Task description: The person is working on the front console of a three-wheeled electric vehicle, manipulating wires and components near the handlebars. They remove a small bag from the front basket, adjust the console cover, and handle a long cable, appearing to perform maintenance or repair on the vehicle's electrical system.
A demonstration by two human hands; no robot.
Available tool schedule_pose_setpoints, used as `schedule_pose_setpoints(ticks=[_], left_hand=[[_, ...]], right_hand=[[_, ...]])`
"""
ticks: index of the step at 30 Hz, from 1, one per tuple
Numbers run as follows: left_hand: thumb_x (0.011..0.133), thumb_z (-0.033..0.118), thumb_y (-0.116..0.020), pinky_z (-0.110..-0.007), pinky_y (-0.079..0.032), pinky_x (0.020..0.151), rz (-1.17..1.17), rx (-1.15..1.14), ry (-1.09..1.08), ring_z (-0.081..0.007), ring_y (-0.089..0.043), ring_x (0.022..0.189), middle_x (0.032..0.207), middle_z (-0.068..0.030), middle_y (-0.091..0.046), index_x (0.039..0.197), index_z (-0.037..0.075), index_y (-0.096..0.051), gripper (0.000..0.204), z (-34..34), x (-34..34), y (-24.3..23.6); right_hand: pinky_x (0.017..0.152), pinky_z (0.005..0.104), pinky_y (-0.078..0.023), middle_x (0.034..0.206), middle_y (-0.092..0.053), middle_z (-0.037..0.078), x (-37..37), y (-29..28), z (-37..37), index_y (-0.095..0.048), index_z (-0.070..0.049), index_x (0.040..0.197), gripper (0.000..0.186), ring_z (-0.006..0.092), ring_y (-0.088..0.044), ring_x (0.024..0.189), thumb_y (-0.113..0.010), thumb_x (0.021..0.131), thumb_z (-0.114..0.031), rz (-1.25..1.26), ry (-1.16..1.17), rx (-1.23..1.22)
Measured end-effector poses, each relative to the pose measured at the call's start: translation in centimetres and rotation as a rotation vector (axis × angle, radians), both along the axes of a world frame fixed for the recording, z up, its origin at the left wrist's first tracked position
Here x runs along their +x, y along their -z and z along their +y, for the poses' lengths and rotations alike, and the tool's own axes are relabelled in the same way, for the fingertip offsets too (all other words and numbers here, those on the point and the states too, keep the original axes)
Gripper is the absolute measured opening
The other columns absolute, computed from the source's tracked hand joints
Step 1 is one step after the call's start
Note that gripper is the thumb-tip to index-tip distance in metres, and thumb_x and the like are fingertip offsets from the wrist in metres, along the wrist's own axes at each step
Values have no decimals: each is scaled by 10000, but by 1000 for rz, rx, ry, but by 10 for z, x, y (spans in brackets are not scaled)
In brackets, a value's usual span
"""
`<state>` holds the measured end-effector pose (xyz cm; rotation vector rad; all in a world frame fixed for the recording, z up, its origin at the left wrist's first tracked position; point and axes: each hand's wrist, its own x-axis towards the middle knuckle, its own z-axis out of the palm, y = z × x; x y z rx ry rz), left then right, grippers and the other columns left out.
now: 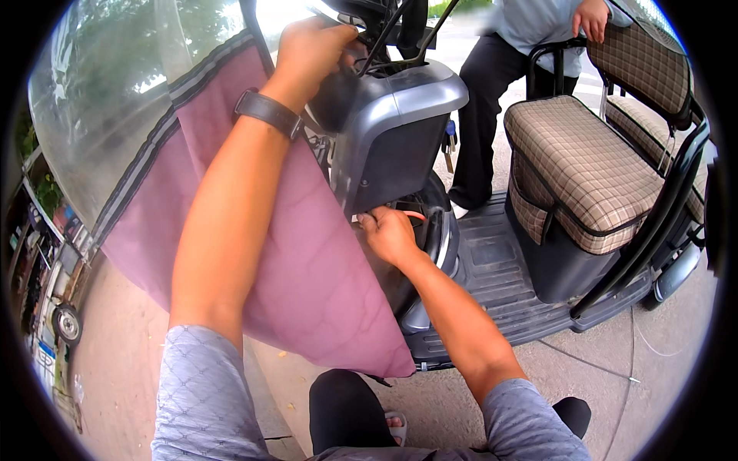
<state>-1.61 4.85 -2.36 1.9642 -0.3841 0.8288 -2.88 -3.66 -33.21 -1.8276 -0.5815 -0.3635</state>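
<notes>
My left hand (311,61) reaches over the pink cloth apron (300,284) to the top of the grey front housing (400,131) of an electric three-wheeler, by the handlebar and its black cables (392,34). Its fingers are curled, and what they grip is hidden. Lower down, my right hand (390,234) is at the bottom edge of the housing. Thumb and fingers are pressed together there; anything between them is too small to make out. An orange-red wire (415,216) shows just beyond that hand. Keys (450,142) hang from the housing's right side.
A plaid padded seat (580,161) stands on the ribbed footboard (492,253) at the right. Beyond it, a person in dark trousers (492,100) rests a hand on the seat back (646,65). A clear plastic windshield (100,100) rises at the left. Another vehicle's wheel (68,324) shows far left.
</notes>
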Motion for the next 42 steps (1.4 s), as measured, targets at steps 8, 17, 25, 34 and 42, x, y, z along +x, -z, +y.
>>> schedule_pose_setpoints(ticks=[8,17,25,34,42], left_hand=[[918,142,-681,-245,-447,542,-11,-99,2,-105,-616,656,843,-72,-721,979,-31,-706,185,-2,7,-7],[953,107,-631,-268,-486,565,-73,-67,-14,-134,-679,691,887,-98,-738,1017,-33,-678,160,1,9,-10],[909,104,-669,-310,-332,471,-8,144,20,-121,-463,504,625,-17,-565,842,2,-714,130,-1,12,-19],[935,180,-716,-316,-481,600,-218,241,-148,-141,-605,673,781,-75,-697,984,-64,-733,250,1,-8,18],[939,287,-700,-359,-497,641,-168,630,-438,-207,-634,649,734,-141,-699,949,-45,-712,333,16,-87,109]], right_hand=[[796,559,-539,879,-711,274,-19,0,-5,-695,6,945,268,470,-689,863,-648,928,-257,-50,40,-269],[819,556,-541,911,-708,287,-15,-5,-2,-682,15,928,294,475,-689,894,-595,931,-265,18,4,-288],[809,543,-544,935,-716,255,-17,0,14,-674,18,898,277,446,-694,902,-599,918,-248,-5,45,-278],[835,522,-539,920,-720,229,-27,11,-3,-694,16,840,278,433,-693,911,-597,889,-240,9,-55,-423],[882,499,-542,968,-727,233,-32,1,-9,-740,-14,928,289,419,-694,971,-586,904,-258,87,-35,-501]])
